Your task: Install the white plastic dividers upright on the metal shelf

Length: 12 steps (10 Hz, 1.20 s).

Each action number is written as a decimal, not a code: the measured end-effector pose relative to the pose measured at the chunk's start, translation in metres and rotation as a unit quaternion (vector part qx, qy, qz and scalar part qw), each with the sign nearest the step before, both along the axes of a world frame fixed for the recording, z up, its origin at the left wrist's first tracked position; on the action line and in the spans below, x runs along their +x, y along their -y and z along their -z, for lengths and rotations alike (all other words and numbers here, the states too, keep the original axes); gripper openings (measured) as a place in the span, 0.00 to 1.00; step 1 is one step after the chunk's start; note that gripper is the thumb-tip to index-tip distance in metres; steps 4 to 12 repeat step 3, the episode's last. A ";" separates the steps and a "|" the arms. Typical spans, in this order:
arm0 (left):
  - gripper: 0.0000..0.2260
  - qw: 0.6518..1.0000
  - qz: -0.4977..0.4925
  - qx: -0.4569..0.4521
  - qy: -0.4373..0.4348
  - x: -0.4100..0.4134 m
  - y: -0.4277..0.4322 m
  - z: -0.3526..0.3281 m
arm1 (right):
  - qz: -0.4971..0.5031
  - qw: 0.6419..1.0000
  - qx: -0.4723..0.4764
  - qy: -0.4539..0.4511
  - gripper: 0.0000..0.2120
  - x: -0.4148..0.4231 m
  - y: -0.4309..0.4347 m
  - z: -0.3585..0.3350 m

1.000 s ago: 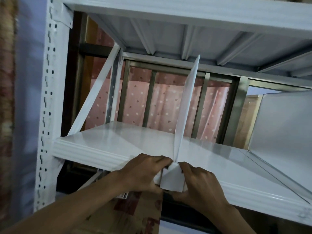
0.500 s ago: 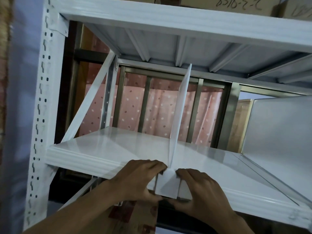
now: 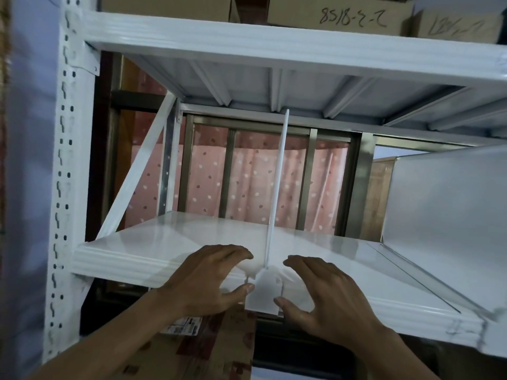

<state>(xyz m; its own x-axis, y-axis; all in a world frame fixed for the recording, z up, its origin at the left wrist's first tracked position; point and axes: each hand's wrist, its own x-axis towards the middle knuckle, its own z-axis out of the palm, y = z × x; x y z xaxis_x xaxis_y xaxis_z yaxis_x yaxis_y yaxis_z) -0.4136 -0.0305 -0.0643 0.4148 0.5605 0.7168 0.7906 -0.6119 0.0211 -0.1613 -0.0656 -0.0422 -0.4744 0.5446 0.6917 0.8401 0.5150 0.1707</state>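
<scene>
A thin white plastic divider [image 3: 277,187] stands upright on the white metal shelf [image 3: 137,249], seen almost edge-on. Its front tab [image 3: 264,293] hangs over the shelf's front lip. My left hand [image 3: 208,278] is just left of the tab and my right hand [image 3: 325,293] just right of it. Both have their fingers spread and lifted, with only the thumb tips touching the tab's sides. A second white divider [image 3: 444,215] stands upright at the right end of the shelf.
The upper shelf [image 3: 274,48] carries cardboard boxes [image 3: 343,12] close overhead. The perforated post [image 3: 63,187] and a diagonal brace [image 3: 137,171] close off the left. Behind are window bars and a pink curtain [image 3: 247,182]. A printed carton [image 3: 214,349] sits below.
Both hands have released their pinch on the front tab and moved apart sideways, fingers spreading. The divider stays upright in place. The view has tilted up, showing the boxes above.
</scene>
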 end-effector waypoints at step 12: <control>0.26 0.999 -0.039 -0.002 0.003 0.010 0.024 -0.014 | -0.009 1.000 0.020 0.013 0.29 0.016 0.013 -0.010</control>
